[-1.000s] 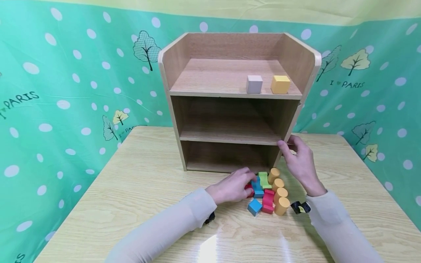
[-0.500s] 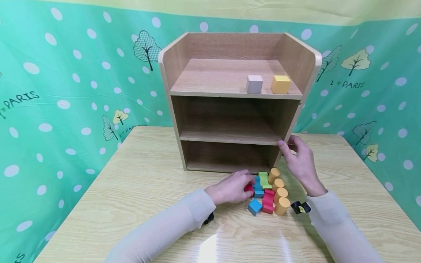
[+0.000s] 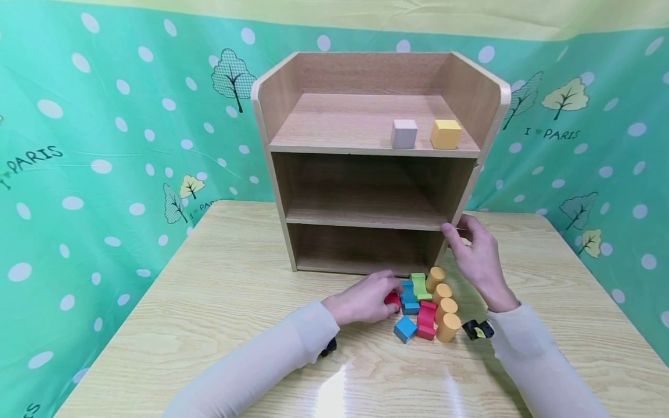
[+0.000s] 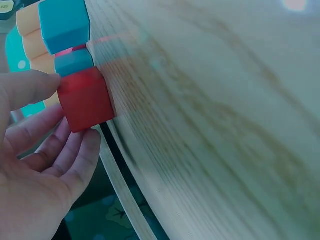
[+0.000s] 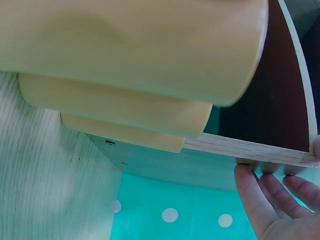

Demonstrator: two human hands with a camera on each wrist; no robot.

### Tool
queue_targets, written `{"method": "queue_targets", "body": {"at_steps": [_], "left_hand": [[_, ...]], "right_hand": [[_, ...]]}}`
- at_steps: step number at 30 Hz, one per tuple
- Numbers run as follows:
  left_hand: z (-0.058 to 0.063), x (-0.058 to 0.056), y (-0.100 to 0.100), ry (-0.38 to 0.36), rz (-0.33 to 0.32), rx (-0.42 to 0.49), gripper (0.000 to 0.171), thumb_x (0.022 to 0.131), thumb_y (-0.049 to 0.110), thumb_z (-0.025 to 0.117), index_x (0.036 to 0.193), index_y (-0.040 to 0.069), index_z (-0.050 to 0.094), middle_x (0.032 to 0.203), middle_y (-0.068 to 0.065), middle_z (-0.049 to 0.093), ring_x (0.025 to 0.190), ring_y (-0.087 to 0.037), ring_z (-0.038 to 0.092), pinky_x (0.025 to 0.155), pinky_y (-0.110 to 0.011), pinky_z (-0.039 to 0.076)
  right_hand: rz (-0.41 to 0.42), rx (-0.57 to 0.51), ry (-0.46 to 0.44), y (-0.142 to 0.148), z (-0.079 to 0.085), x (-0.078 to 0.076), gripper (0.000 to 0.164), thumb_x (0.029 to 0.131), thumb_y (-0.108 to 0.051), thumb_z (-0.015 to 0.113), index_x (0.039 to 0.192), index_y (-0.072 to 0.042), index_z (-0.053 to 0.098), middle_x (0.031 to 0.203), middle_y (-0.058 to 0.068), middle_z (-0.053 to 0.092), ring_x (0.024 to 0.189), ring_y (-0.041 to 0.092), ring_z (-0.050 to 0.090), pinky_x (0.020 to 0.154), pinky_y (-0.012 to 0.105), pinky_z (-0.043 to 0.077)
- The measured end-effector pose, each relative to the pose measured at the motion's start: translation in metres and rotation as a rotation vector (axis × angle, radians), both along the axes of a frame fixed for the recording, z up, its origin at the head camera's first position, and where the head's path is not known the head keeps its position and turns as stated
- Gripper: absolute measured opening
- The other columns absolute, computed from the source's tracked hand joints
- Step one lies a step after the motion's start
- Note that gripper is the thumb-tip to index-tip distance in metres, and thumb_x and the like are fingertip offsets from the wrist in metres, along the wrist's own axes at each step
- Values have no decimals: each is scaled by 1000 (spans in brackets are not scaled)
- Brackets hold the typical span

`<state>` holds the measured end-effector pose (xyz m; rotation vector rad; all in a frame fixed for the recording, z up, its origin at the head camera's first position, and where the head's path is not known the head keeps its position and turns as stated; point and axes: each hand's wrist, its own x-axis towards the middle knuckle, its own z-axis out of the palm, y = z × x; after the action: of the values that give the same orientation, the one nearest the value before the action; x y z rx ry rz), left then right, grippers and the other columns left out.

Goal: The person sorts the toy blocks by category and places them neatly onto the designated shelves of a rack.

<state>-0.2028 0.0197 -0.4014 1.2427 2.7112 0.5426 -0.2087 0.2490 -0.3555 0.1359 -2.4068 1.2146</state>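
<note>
My left hand [image 3: 368, 299] pinches a red cube [image 4: 87, 97] low over the table, thumb on one side and fingers on the other. Just right of the cube in the head view stands a blue block with a curved notch [image 3: 408, 301]. A green notched block [image 3: 420, 286] is behind it, and a red notched block [image 3: 426, 319] and a blue cube [image 3: 405, 329] lie nearer the front. My right hand [image 3: 479, 261] grips the right side panel of the wooden shelf [image 3: 366, 224], its thumb at the front edge and fingertips on the outer face in the right wrist view.
Several upright tan cylinders [image 3: 448, 328] form a row between the notched blocks and my right forearm. On the shelf's top board sit a grey cube [image 3: 404, 134] and a yellow cube [image 3: 446, 134]. A patterned teal curtain [image 3: 130, 116] hangs behind the table [image 3: 219, 273].
My left hand has shifted slightly left with the red cube, and a little more of the blue notched block shows. The right hand keeps its place on the shelf.
</note>
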Motion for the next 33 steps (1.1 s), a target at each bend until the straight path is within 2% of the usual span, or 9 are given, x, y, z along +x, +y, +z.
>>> {"method": "queue_targets", "body": {"at_steps": [4, 6, 9, 12, 16, 20, 25, 29, 33], "left_hand": [[0, 0, -2, -15, 23, -14, 35, 88, 28, 68, 119, 12, 63, 122, 0, 58, 119, -16, 49, 100, -25, 40], [0, 0, -3, -13, 31, -21, 37, 87, 29, 69, 120, 12, 63, 123, 0, 58, 125, -19, 46, 102, -26, 39], [-1, 0, -4, -3, 31, -23, 37, 86, 28, 70, 119, 12, 63, 117, 1, 60, 119, -18, 49, 94, -22, 43], [-2, 0, -5, -6, 23, -11, 35, 86, 27, 71, 116, 12, 63, 107, 2, 59, 98, -12, 51, 77, -17, 45], [-3, -1, -7, 0, 10, 7, 31, 85, 25, 71, 113, 12, 64, 97, 4, 56, 85, -9, 47, 68, -16, 42], [-4, -2, -8, 3, 7, 19, 32, 85, 24, 71, 113, 12, 64, 98, 4, 55, 85, -9, 47, 69, -16, 42], [-5, -1, -10, -40, 39, 30, 40, 84, 26, 73, 119, 11, 60, 111, 2, 57, 91, -9, 49, 78, -16, 44], [-5, -1, -11, -66, 54, 46, 42, 82, 23, 74, 120, 10, 60, 111, 2, 57, 92, -9, 49, 79, -16, 45], [-5, -1, -12, -73, 54, 56, 40, 81, 21, 75, 117, 10, 60, 108, 3, 56, 91, -8, 49, 79, -16, 44]], "right_hand": [[0, 2, -1, 0, 0, 0, 55, 94, -45, 53, 134, -7, 48, 123, 14, 56, 109, 32, 56, 82, 52, 51], [-1, 3, 0, 0, 0, 0, 55, 94, -45, 53, 134, -7, 48, 123, 14, 56, 109, 32, 56, 82, 52, 51], [-1, 2, 2, 0, 0, 0, 55, 94, -45, 54, 134, -7, 48, 123, 14, 56, 109, 32, 56, 82, 52, 51], [-1, 5, 5, 0, 0, 0, 55, 94, -44, 53, 135, -7, 48, 123, 15, 56, 109, 32, 56, 82, 51, 52], [-8, 9, 5, 1, 0, -1, 54, 94, -44, 53, 134, -7, 49, 122, 14, 57, 108, 30, 57, 80, 42, 54], [-11, 7, 4, 1, 0, -1, 53, 94, -44, 54, 133, -7, 51, 122, 12, 57, 107, 29, 57, 78, 36, 55], [-8, 3, 1, 0, 0, -1, 54, 94, -45, 54, 133, -8, 50, 122, 12, 57, 107, 29, 57, 80, 43, 54], [-9, 5, 0, 0, 0, -1, 54, 94, -45, 53, 133, -7, 50, 122, 13, 57, 108, 30, 57, 81, 47, 53], [-10, 5, -3, 0, 0, 0, 54, 94, -45, 53, 134, -8, 50, 122, 13, 57, 108, 30, 57, 79, 40, 55]]}}
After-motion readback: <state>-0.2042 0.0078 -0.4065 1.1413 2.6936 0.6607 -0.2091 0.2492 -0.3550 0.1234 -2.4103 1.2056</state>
